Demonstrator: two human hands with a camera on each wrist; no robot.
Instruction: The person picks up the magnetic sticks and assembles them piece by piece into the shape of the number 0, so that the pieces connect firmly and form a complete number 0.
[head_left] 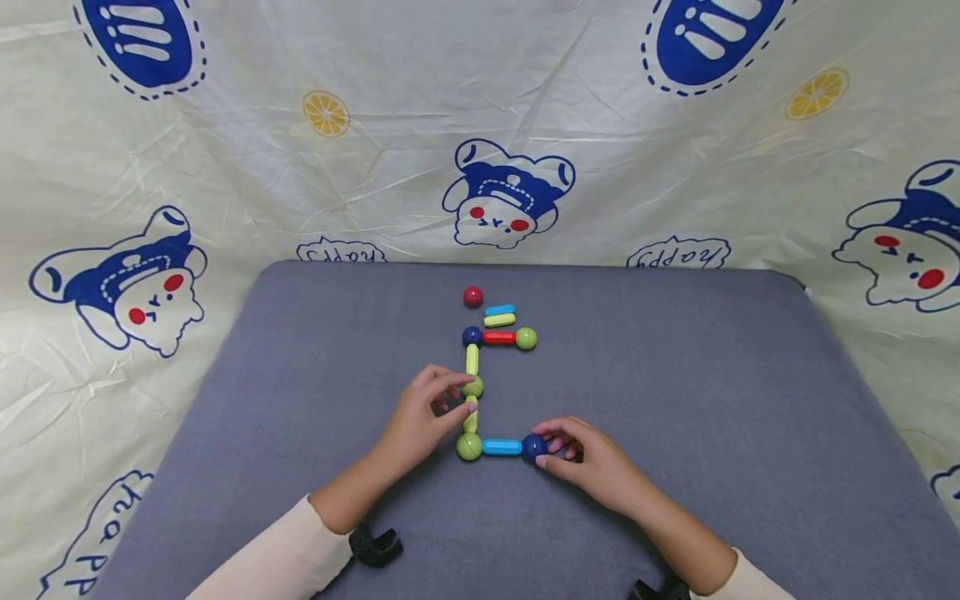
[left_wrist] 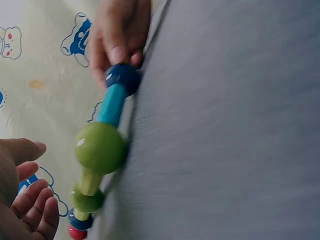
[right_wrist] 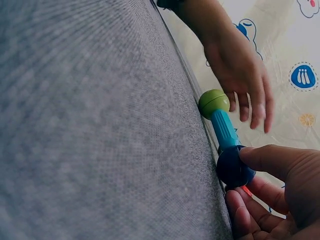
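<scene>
The person's right hand (head_left: pixel 588 462) pinches the near dark blue ball (head_left: pixel 532 448) between thumb and fingers, at the open end of the chain lying on the grey bench (head_left: pixel 675 358). That ball meets the light blue rod (head_left: pixel 502 447), which runs to the near green ball (head_left: pixel 469 447). The left hand (head_left: pixel 420 421) has its fingers loosely parted beside the middle green ball (head_left: pixel 475 388), seemingly without gripping it.

Seating or adjusting this end likely goes best with the pinch kept low and the push straight along the rod, since a sideways twist could swing the corner. Bracing the near green ball with the left fingers would probably steady the joint better than hovering farther up.
</scene>
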